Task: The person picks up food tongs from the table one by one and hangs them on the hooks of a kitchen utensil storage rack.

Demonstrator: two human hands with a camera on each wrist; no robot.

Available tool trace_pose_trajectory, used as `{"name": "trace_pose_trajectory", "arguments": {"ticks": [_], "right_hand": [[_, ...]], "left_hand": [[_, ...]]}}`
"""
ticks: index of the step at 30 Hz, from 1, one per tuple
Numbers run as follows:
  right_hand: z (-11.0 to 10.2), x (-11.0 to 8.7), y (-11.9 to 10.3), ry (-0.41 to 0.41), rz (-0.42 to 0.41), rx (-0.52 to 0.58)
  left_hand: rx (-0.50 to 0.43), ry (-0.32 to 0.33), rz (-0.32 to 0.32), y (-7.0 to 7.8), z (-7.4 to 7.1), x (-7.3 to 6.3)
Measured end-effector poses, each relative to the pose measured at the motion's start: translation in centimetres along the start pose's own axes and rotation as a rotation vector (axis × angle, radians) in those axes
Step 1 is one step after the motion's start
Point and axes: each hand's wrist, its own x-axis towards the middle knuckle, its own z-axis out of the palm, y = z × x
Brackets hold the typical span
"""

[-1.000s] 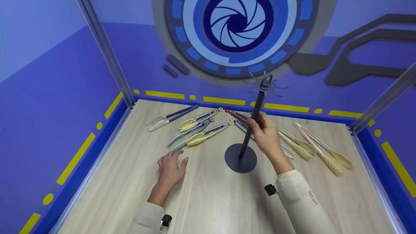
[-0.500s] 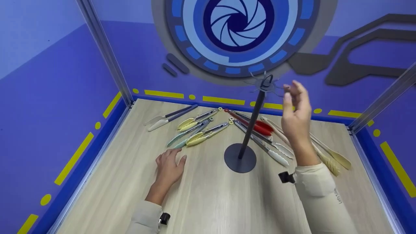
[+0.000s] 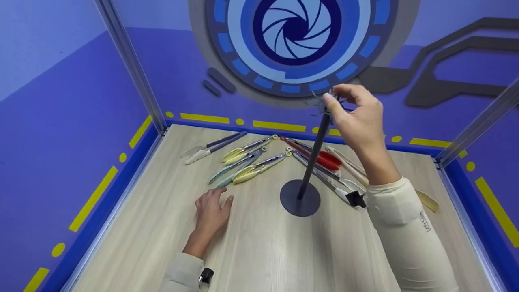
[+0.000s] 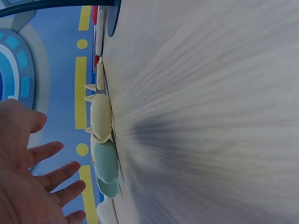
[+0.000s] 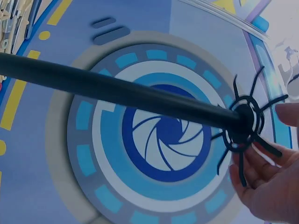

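A dark metal stand (image 3: 316,158) rises from its round base (image 3: 300,198) on the wooden table. It has a ring of thin hooks (image 5: 242,123) at the top. My right hand (image 3: 363,121) is up at this ring, thumb and fingers curved about it. The right wrist view shows the fingers (image 5: 257,168) behind the hooks and the thumb a little apart; whether they pinch the stand cannot be told. My left hand (image 3: 213,211) holds nothing, fingers spread and relaxed at the table, close to mint-tipped tongs (image 3: 227,174) and yellow-tipped tongs (image 3: 247,173).
Purple-handled tongs (image 3: 217,147) lie at the back left. Behind the pole are red tongs (image 3: 326,160) and white-tipped tongs (image 3: 336,188). Beige tongs (image 3: 346,160) are partly covered by the right forearm. A blue printed wall (image 3: 174,73) stands behind the table.
My right hand has let go of the pole, swung out to the right and risen, then come left to the hook ring. The stand and my left hand stay put.
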Motion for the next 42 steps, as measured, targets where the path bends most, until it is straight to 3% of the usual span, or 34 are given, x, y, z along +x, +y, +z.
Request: {"name": "trace_pose_trajectory", "arguments": {"ticks": [8, 17, 23, 36, 42], "right_hand": [[0.6, 0.0, 0.2, 0.043, 0.037, -0.036], [0.3, 0.3, -0.2, -0.069, 0.079, 0.001], [0.5, 0.2, 0.2, -0.087, 0.092, 0.046], [1.0, 0.5, 1.2, -0.051, 0.080, 0.105], [1.2, 0.5, 1.3, -0.044, 0.081, 0.116]], "left_hand": [[-0.006, -0.023, -0.011, 0.2, -0.1, 0.0], [-0.014, -0.028, -0.017, -0.1, -0.4, -0.2], [-0.010, -0.028, -0.049, -0.2, -0.9, 0.0], [-0.023, -0.038, -0.013, -0.4, -0.2, -0.2], [-0.020, -0.052, 0.006, 0.4, 0.3, 0.7]]}}
